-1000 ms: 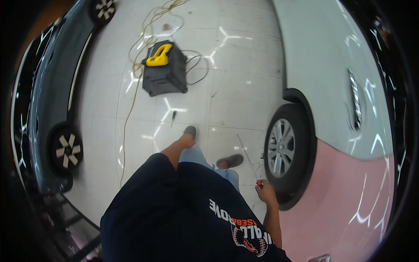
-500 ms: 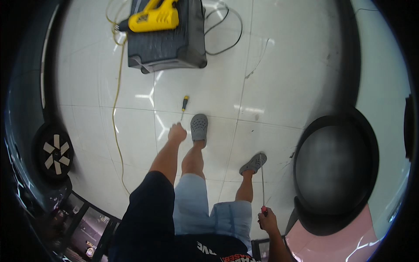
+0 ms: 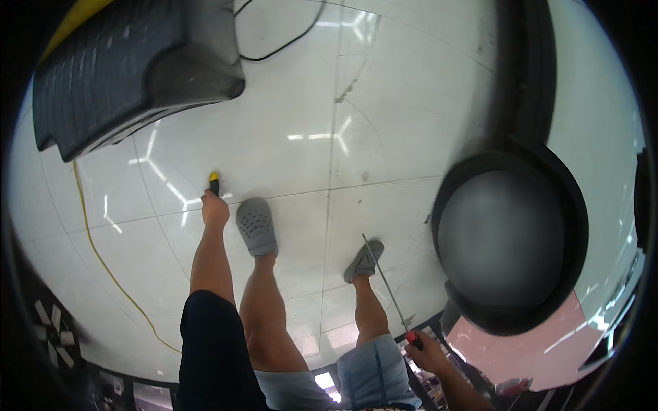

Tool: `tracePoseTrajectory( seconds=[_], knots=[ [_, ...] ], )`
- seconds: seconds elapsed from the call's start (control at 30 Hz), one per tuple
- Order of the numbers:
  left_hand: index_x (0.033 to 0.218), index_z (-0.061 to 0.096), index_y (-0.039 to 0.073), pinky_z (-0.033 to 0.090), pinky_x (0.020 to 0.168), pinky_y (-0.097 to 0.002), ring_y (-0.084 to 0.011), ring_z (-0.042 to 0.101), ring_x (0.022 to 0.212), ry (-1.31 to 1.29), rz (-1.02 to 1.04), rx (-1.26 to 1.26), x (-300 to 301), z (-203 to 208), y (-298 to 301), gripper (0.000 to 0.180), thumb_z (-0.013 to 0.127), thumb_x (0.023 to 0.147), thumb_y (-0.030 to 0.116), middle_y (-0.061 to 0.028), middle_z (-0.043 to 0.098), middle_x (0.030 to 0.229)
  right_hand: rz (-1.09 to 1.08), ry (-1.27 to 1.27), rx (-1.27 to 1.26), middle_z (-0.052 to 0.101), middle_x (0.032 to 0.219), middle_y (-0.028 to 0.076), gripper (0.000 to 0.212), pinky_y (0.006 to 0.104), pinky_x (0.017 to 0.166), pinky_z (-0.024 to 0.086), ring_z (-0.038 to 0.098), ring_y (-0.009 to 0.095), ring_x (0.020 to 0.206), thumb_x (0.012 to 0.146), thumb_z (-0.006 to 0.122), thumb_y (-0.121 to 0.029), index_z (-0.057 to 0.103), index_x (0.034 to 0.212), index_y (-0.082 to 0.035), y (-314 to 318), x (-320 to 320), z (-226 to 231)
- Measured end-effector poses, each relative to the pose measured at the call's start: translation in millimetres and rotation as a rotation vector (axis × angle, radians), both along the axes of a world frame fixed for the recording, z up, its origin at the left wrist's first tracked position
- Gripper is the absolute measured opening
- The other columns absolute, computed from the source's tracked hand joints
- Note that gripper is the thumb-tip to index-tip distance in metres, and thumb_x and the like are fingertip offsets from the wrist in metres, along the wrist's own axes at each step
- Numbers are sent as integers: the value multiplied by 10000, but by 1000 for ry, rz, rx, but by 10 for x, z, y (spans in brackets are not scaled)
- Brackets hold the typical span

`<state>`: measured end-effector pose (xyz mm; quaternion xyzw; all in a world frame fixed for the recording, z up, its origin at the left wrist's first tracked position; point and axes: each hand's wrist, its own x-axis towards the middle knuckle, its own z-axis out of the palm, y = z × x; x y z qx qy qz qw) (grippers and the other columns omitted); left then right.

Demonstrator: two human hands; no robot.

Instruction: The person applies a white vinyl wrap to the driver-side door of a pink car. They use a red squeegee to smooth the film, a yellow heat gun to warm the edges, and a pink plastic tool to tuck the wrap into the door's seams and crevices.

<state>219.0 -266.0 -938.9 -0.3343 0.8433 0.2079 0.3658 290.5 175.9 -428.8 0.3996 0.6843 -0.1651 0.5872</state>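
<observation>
At the front left my left hand [image 3: 216,207] is low over the tiled floor, its fingers closed around the lower part of a short screwdriver. The screwdriver's yellow and black handle [image 3: 214,182] sticks out past the fingers, and its shaft is hidden. Lower right, my right hand [image 3: 426,353] grips a long thin-shafted screwdriver by its red and black handle [image 3: 412,339]. Its bare metal shaft [image 3: 388,288] slants up and left, crossing over my right shoe [image 3: 364,260].
A black ribbed plastic step stool [image 3: 116,68] stands at the upper left, with part of a yellow tool [image 3: 72,24] on it. A yellow cord [image 3: 103,257] and a black cable [image 3: 281,49] lie on the floor. To the right is a light-coloured car body [image 3: 596,137] with its wheel [image 3: 507,236].
My left hand has reached the short screwdriver and closed on it. The view has shifted, so the stool looks larger and farther left. The long screwdriver in my right hand now tilts left.
</observation>
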Motion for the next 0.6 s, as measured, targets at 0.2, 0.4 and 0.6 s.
tracePoseTrajectory(
  seconds=[0.2,0.4,0.6],
  knots=[
    [994,577,-78,484,819,-549,-488,609,928,98,-243,325,-143,1071,505,318,547,891,222,-323,632,954,-411,173,2,631,827,65,450,304,588,491,601,132,658,903,629,-208,500,1298,-37,-80,166,209],
    [1122,629,47,454,596,-317,-175,588,733,-290,-326,907,-283,3397,1125,485,515,953,487,-118,642,918,-150,751,-157,650,891,135,425,358,699,508,643,242,774,903,628,-209,510,1277,-43,-623,318,1216],
    [1021,572,80,367,515,-268,-107,455,623,-549,185,1307,111,5881,2244,454,503,971,525,-38,550,849,-123,991,-193,647,912,189,409,424,753,496,640,364,847,877,638,-216,528,1233,-50,-497,814,2237]
  ],
)
